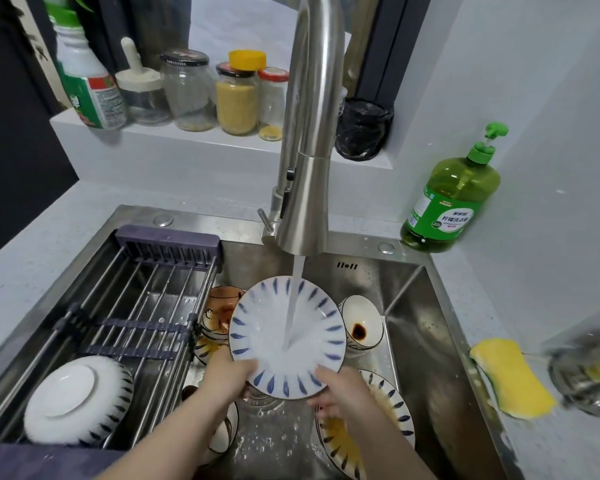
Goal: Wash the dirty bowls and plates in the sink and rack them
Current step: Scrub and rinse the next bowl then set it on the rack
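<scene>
plate: you hold the white plate (286, 336) with blue dashes over the sink (430, 323). it is tipped up so its face looks at you.
left hand: your left hand (227, 375) grips the plate's lower left rim, with the thumb on the front.
right hand: your right hand (340, 389) grips the lower right rim (the fingers curl round behind it).
water: a stream (293, 306) runs down from the tap (309, 133) and hits the middle of the plate.
rack: the rack (153, 289) sits across the left side of the sink. one white bowl (77, 400) lies upside down in its near corner.
down in the sink: a brown bowl (219, 313) is just behind the plate on the left. a stained bowl (361, 323) with a dark spot inside is on the right. a dirty plate (388, 410) with yellow smears lies under your right hand.
counter: a yellow sponge (513, 375) lies on the right side, near the sink's edge. a green soap bottle (451, 202) stands in the back corner.
ledge: jars (236, 95) stand in a row behind the tap.
</scene>
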Action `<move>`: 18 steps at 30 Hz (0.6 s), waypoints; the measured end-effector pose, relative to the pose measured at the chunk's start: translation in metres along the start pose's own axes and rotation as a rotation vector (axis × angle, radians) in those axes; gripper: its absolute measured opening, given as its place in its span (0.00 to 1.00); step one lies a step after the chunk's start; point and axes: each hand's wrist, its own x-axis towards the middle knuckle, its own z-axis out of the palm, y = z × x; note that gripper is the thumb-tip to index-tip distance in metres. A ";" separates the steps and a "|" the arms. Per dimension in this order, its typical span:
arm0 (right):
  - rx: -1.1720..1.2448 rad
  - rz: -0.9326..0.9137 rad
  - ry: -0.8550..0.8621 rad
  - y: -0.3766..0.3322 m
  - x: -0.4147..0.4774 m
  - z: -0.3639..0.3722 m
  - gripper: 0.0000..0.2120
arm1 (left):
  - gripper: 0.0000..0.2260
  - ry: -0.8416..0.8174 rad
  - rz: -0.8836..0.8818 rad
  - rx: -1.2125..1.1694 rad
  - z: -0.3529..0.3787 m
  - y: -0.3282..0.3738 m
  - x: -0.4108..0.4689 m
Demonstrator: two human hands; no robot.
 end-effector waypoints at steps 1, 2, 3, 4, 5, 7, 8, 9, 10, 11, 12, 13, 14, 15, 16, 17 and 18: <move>-0.014 -0.002 0.045 0.002 0.002 -0.004 0.05 | 0.02 -0.016 0.007 0.028 -0.003 0.003 0.000; 0.006 -0.012 0.092 0.004 0.006 -0.004 0.04 | 0.04 -0.015 0.010 0.030 -0.005 0.004 0.001; 0.051 -0.019 0.145 0.005 0.007 -0.001 0.04 | 0.06 -0.006 0.014 -0.004 -0.004 0.003 0.002; 0.114 -0.021 0.192 0.005 0.009 0.006 0.03 | 0.07 0.003 0.002 -0.063 -0.002 0.001 0.002; 0.177 -0.022 0.220 0.006 0.009 0.014 0.03 | 0.07 0.005 -0.017 -0.131 0.003 -0.004 0.002; 0.291 -0.024 0.196 0.008 0.006 0.029 0.03 | 0.04 -0.005 -0.065 -0.208 0.015 -0.012 -0.003; 0.330 -0.025 0.163 0.008 0.003 0.033 0.03 | 0.04 0.004 -0.079 -0.231 0.020 -0.014 -0.005; 0.329 -0.030 0.133 0.007 0.001 0.034 0.02 | 0.04 0.021 -0.078 -0.234 0.021 -0.013 -0.005; 0.276 -0.026 0.107 0.005 0.001 0.032 0.02 | 0.05 0.025 -0.070 -0.225 0.019 -0.010 -0.002; 0.209 -0.018 0.092 0.001 0.001 0.028 0.04 | 0.06 0.011 -0.064 -0.202 0.015 -0.003 -0.001; 0.151 -0.014 0.097 -0.002 0.004 0.022 0.06 | 0.08 -0.019 -0.061 -0.180 0.008 0.003 0.002; 0.131 -0.026 0.119 -0.007 0.004 0.015 0.07 | 0.09 -0.063 -0.057 -0.154 0.002 0.009 0.004; 0.144 -0.049 0.151 -0.010 0.007 0.009 0.06 | 0.10 -0.107 -0.054 -0.130 -0.005 0.012 0.006; 0.159 -0.089 0.177 -0.014 0.008 0.004 0.05 | 0.10 -0.134 -0.054 -0.120 -0.009 0.015 0.007; 0.163 -0.123 0.201 -0.016 0.010 0.004 0.06 | 0.10 -0.145 -0.056 -0.127 -0.010 0.015 0.007; 0.162 -0.159 0.232 -0.017 0.010 0.006 0.06 | 0.10 -0.139 -0.066 -0.161 -0.009 0.013 0.007; 0.163 -0.184 0.270 -0.015 0.012 0.010 0.06 | 0.08 -0.125 -0.089 -0.226 -0.004 0.010 0.005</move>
